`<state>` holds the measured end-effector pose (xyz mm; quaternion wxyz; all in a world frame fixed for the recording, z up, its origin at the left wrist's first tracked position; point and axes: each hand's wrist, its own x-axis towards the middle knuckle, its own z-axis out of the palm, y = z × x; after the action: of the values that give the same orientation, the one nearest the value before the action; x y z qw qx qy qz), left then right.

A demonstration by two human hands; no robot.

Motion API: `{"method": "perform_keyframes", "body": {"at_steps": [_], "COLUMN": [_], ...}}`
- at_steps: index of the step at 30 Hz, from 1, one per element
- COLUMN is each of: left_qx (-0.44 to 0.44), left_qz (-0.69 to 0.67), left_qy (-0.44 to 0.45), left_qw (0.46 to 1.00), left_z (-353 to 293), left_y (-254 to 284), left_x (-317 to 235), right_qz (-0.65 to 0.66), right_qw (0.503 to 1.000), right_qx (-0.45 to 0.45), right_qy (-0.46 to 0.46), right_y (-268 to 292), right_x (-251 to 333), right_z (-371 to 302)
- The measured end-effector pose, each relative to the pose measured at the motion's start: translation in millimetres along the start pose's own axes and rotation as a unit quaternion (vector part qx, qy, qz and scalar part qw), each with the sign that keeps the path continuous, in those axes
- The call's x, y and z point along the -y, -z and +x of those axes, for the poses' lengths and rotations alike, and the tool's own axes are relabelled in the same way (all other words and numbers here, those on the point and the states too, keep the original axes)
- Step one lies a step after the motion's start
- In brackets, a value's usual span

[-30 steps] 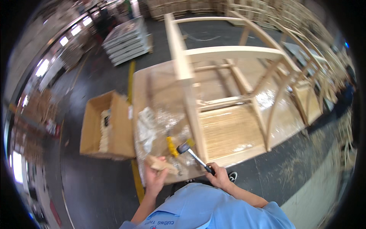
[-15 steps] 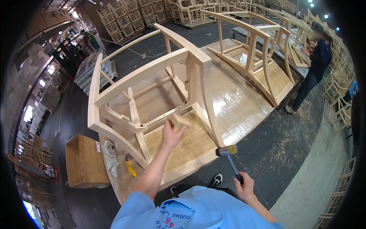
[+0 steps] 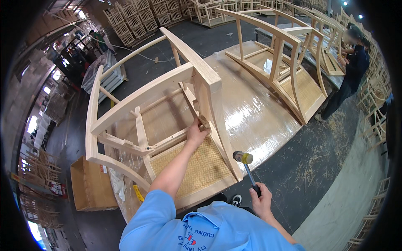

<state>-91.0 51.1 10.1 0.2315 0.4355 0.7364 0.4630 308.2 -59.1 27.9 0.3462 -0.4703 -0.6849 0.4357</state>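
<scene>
A bare wooden chair frame lies on its back part on the table, with a woven cane panel facing up near me. My left hand reaches over the panel and pinches a small wooden block, held against the inner corner of the frame beside the right-hand rail. Its fingertips are partly hidden by the block and frame. Beyond the chair's near right edge, my right hand is wrapped round the dark handle of a mallet. The mallet's head, yellowish at one end, points up and away from me.
A second chair frame lies farther right on the plastic-covered table. At the left are a cardboard box, a white cloth and a yellow tool. A co-worker stands at the far right. Stacked chairs line the back.
My left hand has carried the wooden block forward from above the cane panel to the frame's inner corner. The mallet has risen slightly and shifted left, still in my right hand.
</scene>
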Motion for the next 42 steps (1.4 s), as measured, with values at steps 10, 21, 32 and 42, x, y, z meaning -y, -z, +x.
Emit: {"method": "perform_keyframes", "body": {"at_steps": [10,21,32,42], "left_qx": [0.017,0.034,0.061,0.087], "left_qz": [-0.048,0.040,0.142,0.127], "left_qy": [-0.032,-0.013,-0.020,-0.030], "left_qw": [0.998,0.999,0.988,0.988], "left_z": [9,6,-17,-44], "left_y": [0,10,-2,-19], "left_x": [25,26,2,-6], "right_qz": [-0.017,-0.181,-0.115,-0.095], "right_qw": [0.988,0.961,0.972,0.974], "right_qx": [0.152,0.155,0.137,0.131], "right_qy": [0.012,0.141,0.154,0.160], "right_y": [-35,-83,-65,-45], "right_x": [78,81,69,52], "right_z": [101,171,146,125]}}
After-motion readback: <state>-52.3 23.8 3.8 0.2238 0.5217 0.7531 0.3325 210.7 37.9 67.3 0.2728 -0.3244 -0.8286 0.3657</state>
